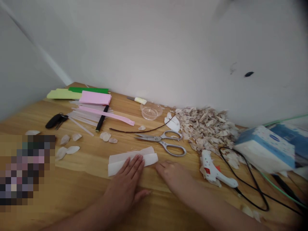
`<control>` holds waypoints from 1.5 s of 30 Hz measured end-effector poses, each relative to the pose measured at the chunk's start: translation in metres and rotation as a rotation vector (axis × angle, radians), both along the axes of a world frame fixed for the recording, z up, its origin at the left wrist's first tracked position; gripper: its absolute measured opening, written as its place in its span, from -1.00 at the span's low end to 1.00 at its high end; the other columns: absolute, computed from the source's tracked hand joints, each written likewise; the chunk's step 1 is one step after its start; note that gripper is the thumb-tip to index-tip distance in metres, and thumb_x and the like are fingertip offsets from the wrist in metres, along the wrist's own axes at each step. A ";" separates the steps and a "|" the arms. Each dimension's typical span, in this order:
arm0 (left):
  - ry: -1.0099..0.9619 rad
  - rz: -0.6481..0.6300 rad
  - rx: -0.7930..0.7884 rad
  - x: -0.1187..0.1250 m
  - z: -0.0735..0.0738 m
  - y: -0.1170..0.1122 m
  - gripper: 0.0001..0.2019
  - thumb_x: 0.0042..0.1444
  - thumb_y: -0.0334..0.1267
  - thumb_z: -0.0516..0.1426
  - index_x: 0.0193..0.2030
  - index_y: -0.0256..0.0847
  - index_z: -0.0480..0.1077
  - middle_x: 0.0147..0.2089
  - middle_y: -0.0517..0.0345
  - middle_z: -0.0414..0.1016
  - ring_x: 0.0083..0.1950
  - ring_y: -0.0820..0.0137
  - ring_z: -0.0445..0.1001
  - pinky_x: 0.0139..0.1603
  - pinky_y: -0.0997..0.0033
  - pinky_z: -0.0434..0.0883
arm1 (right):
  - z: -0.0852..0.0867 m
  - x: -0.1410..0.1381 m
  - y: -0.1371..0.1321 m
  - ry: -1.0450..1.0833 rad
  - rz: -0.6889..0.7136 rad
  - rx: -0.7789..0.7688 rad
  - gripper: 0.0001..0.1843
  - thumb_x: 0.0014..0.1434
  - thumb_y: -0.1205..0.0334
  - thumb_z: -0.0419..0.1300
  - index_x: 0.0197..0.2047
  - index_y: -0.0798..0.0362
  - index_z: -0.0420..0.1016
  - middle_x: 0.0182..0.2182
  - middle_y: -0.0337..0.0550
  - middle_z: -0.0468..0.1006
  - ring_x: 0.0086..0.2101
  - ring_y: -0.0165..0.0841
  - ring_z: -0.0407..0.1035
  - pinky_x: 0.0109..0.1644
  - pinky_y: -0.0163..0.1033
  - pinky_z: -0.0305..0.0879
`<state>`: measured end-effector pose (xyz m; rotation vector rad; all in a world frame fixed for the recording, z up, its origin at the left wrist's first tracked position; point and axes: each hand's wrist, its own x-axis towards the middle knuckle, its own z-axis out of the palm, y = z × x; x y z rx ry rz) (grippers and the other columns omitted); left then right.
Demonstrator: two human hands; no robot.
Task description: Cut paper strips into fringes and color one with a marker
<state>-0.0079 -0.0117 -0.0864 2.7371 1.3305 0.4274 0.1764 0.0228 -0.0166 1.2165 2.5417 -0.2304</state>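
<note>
A folded strip of white paper [132, 161] lies on the wooden table [79, 179] near its front. My left hand [126, 179] rests flat on the strip's left part, fingers spread. My right hand [172, 173] lies on the wood, its fingertips near or touching the strip's right end. Just beyond the strip are steel scissors with grey handles [163, 142], closed and untouched. To the right of my right hand, a white hot glue gun [214, 170] lies on its side.
Pale wood shavings [204, 131] are heaped against the wall, beside a glass dish [151, 110] and a tissue box [264, 149]. Pink and green paper, glue sticks, keys, petal-shaped pieces and a black cable lie around. A pixelated patch covers the left edge.
</note>
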 end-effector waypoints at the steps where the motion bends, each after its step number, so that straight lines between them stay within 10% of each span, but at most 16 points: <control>1: -0.004 -0.002 -0.001 0.000 -0.001 0.000 -0.26 0.16 0.14 -0.13 0.34 -0.33 -0.19 0.28 -0.15 0.13 0.30 0.18 0.09 0.23 0.12 0.11 | -0.001 -0.001 -0.001 -0.006 -0.001 0.001 -0.72 0.12 0.58 0.03 -0.14 0.23 0.45 -0.25 0.01 0.53 -0.26 -0.20 0.44 -0.24 -0.20 0.34; 18: -0.011 -0.005 -0.028 -0.001 0.002 0.000 -0.31 0.18 0.12 -0.15 0.32 -0.33 -0.08 0.27 -0.16 0.15 0.30 0.18 0.08 0.24 0.11 0.09 | -0.018 0.022 -0.006 0.339 -0.331 0.096 -0.83 0.18 0.45 0.04 -0.27 0.09 0.43 -0.33 -0.16 0.49 -0.31 -0.34 0.39 -0.26 -0.30 0.27; 26: 0.015 0.031 -0.037 -0.002 0.005 0.000 -0.30 0.16 0.15 -0.14 0.26 -0.39 0.06 0.27 -0.17 0.15 0.29 0.17 0.10 0.23 0.11 0.13 | -0.024 0.021 -0.029 0.507 -0.176 0.106 -0.86 0.17 0.43 0.06 -0.28 0.09 0.42 -0.33 -0.16 0.45 -0.28 -0.33 0.30 -0.20 -0.25 0.24; 45: 0.044 0.040 -0.041 -0.004 0.006 0.000 -0.30 0.17 0.15 -0.16 0.24 -0.44 0.10 0.28 -0.17 0.10 0.30 0.16 0.07 0.25 0.11 0.12 | -0.021 -0.007 -0.012 0.242 -0.302 -0.021 -0.84 0.17 0.46 0.03 -0.27 0.15 0.43 -0.32 -0.04 0.52 -0.30 -0.26 0.40 -0.28 -0.26 0.17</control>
